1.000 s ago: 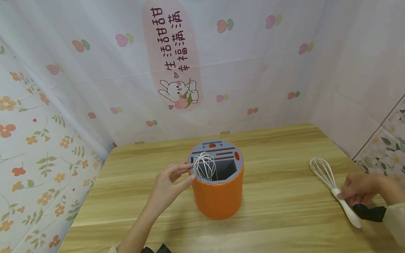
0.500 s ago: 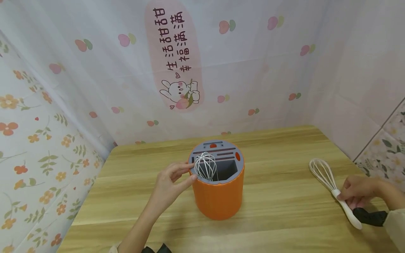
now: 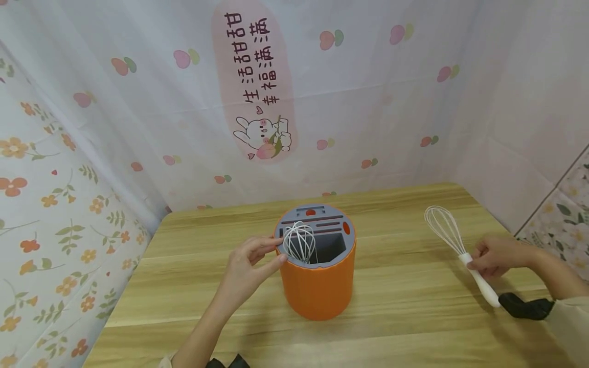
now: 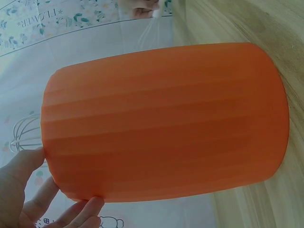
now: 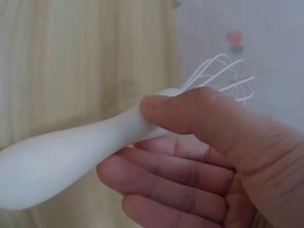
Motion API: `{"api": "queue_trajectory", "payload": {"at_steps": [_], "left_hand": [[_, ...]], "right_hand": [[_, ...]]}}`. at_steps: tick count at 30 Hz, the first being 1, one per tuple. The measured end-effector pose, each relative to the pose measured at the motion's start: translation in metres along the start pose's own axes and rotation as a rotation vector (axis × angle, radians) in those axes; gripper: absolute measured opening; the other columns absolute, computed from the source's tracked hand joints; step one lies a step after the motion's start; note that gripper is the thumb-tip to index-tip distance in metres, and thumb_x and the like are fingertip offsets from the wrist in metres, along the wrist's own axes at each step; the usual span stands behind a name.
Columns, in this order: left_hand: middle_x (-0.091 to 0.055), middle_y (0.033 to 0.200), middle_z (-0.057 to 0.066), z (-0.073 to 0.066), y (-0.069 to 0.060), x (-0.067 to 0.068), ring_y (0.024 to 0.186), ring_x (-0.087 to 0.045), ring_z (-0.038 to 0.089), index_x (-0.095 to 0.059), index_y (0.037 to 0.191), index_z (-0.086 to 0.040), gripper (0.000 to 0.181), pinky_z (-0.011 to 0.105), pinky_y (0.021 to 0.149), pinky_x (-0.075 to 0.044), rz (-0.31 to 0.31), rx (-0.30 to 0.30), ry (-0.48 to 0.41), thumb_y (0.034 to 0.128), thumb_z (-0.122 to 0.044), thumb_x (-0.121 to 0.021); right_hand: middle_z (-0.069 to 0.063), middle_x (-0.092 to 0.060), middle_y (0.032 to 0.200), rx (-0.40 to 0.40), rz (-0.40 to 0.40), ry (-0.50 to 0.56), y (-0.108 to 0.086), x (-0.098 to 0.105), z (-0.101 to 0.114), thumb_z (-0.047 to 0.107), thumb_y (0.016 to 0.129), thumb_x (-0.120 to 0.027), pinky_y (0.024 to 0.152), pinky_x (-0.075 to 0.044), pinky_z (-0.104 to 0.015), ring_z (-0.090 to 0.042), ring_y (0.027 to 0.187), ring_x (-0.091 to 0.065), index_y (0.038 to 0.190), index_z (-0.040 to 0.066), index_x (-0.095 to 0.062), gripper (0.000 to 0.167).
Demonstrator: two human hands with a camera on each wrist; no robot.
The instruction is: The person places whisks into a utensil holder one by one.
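Observation:
An orange knife-and-utensil holder (image 3: 317,289) with a grey slotted top stands upright on the table. One white whisk (image 3: 299,241) is in its open compartment, wire loops up and handle hidden inside. My left hand (image 3: 250,263) touches the left side of the holder's rim with thumb and fairly straight fingers; the left wrist view shows these fingertips (image 4: 97,203) against the orange wall. At the right, my right hand (image 3: 499,257) pinches a second white whisk (image 3: 480,281) near the top of its handle. In the right wrist view its thumb presses on the white handle (image 5: 61,147).
The wooden table (image 3: 198,301) extends on both sides of the holder. A printed curtain (image 3: 368,102) hangs behind it. Floral cloth (image 3: 69,245) borders the left side, and more patterned cloth (image 3: 563,220) the right.
My right hand has lifted the second whisk off the table and moved it left and away from me. The left hand and the holder have stayed in place.

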State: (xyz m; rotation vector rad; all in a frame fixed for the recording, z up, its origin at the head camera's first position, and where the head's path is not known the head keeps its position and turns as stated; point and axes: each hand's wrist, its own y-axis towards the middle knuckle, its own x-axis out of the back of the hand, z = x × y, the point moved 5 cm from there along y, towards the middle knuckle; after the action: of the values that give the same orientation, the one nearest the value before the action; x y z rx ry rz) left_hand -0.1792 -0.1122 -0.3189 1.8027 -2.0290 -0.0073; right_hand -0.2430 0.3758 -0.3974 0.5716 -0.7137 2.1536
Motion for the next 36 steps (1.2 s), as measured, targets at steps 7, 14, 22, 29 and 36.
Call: {"api": "queue_trajectory", "payload": {"at_steps": [7, 14, 22, 29, 36], "left_hand": [[-0.059, 0.108, 0.004, 0.000, 0.000, -0.001, 0.101, -0.060, 0.017, -0.068, 0.105, -0.013, 0.029, 0.036, 0.096, -0.042, -0.002, 0.004, 0.009, 0.0766, -0.014, -0.075], [-0.058, 0.109, 0.004, -0.001, 0.000, -0.001, 0.102, -0.060, 0.017, -0.068, 0.106, -0.012, 0.030, 0.035, 0.096, -0.042, 0.003, 0.002, 0.009, 0.0769, -0.014, -0.075], [-0.058, 0.110, 0.004, -0.001, 0.000, -0.001, 0.102, -0.060, 0.017, -0.068, 0.107, -0.013, 0.030, 0.035, 0.097, -0.042, 0.009, 0.011, 0.011, 0.0775, -0.015, -0.075], [-0.058, 0.110, 0.004, -0.001, -0.001, -0.001, 0.102, -0.060, 0.016, -0.068, 0.107, -0.013, 0.030, 0.034, 0.096, -0.042, 0.002, 0.009, 0.013, 0.0773, -0.015, -0.075], [-0.058, 0.110, 0.004, 0.000, -0.001, -0.001, 0.103, -0.060, 0.017, -0.068, 0.107, -0.012, 0.030, 0.035, 0.097, -0.041, 0.005, 0.013, 0.004, 0.0775, -0.014, -0.075]], "right_hand": [[-0.002, -0.062, 0.064, 0.019, -0.070, -0.126, 0.016, 0.000, 0.051, 0.014, 0.085, -0.065, 0.050, -0.053, -0.027, -0.014, 0.058, -0.062, 0.076, 0.002, -0.060, 0.015], [0.004, -0.062, 0.064, 0.130, -0.079, -0.235, 0.025, -0.007, 0.108, 0.015, 0.085, -0.065, 0.048, -0.049, -0.025, -0.009, 0.055, -0.057, 0.076, 0.006, -0.060, 0.014], [0.013, -0.062, 0.069, 0.324, -0.141, -0.360, 0.029, -0.019, 0.170, 0.016, 0.083, -0.069, 0.054, -0.049, -0.022, -0.002, 0.062, -0.058, 0.076, 0.015, -0.062, 0.009], [0.013, -0.064, 0.071, 0.470, -0.131, -0.333, 0.030, -0.031, 0.221, 0.013, 0.083, -0.068, 0.056, -0.052, -0.023, -0.003, 0.064, -0.062, 0.080, 0.016, -0.064, 0.005], [0.007, -0.065, 0.075, 0.619, -0.115, -0.224, 0.033, -0.038, 0.267, 0.009, 0.081, -0.070, 0.060, -0.055, -0.026, -0.010, 0.065, -0.064, 0.087, 0.012, -0.065, 0.008]]}}
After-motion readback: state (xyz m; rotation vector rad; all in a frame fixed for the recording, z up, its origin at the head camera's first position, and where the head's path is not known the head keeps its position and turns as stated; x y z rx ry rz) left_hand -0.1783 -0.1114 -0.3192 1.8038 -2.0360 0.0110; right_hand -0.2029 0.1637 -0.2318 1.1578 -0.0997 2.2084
